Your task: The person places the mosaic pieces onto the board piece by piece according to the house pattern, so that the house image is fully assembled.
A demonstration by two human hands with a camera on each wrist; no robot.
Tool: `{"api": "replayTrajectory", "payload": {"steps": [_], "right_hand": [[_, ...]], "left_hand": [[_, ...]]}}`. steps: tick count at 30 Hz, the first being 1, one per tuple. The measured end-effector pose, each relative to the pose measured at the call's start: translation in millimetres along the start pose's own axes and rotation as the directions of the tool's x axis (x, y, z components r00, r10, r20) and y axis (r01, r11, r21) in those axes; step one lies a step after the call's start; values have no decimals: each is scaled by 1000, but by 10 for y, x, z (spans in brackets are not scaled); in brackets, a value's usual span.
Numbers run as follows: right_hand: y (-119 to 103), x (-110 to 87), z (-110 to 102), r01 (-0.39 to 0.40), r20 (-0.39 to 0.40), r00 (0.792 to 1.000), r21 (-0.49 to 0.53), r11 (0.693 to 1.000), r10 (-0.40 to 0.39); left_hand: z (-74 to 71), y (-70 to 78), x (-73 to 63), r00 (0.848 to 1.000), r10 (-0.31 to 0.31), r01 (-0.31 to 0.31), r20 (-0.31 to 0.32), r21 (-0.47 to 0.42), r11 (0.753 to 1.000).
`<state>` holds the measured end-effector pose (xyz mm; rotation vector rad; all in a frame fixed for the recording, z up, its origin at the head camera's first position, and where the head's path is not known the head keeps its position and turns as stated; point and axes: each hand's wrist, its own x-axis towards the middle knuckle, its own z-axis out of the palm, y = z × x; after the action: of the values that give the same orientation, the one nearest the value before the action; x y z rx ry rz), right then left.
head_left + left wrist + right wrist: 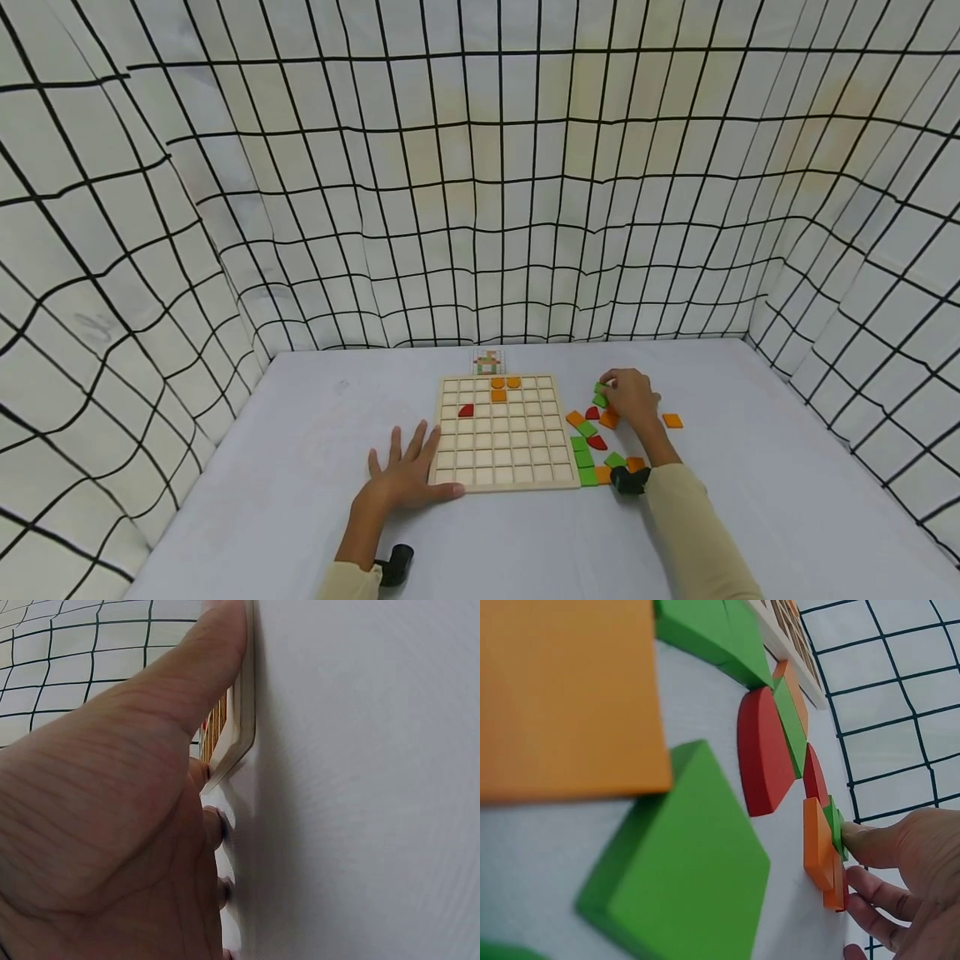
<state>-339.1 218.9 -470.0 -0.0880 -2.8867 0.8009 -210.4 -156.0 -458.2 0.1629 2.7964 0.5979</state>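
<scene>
The left hand lies spread at the near left corner of a wooden grid board, its thumb along the near edge and its fingers by the left side. In the left wrist view the thumb lies against the board's rim. To the right of the board, the right hand pinches a small green tile at the far end of a loose group of pieces. The right wrist view shows its thumb on green, beside stacked orange tiles; the index fingertip is hidden.
On the board sit two orange round pieces, an orange square and a red quarter-round piece. A small pattern card lies behind it. Several green tiles line its right side. One orange tile lies apart. Black netting surrounds the table.
</scene>
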Motion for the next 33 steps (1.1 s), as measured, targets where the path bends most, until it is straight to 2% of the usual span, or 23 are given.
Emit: {"api": "replayTrajectory", "payload": {"steps": [8,15,27,33], "right_hand": [[-46,60,4,1,91,996,-19,1000,1],[-65,69,16,20,97,995,-9,1000,-19],[-121,25,9,-8,107,994,-19,1000,10],[-131,27,14,-18,108,994,-48,999,23]], "left_hand": [[-7,1,0,1000,-6,6,2,-10,1000],[-3,-6,19,1000,-7,7,10,-6,1000],[-4,18,-13,1000,2,-2,0,5,1000],[-2,9,-2,1000,-16,16,9,-3,1000]]}}
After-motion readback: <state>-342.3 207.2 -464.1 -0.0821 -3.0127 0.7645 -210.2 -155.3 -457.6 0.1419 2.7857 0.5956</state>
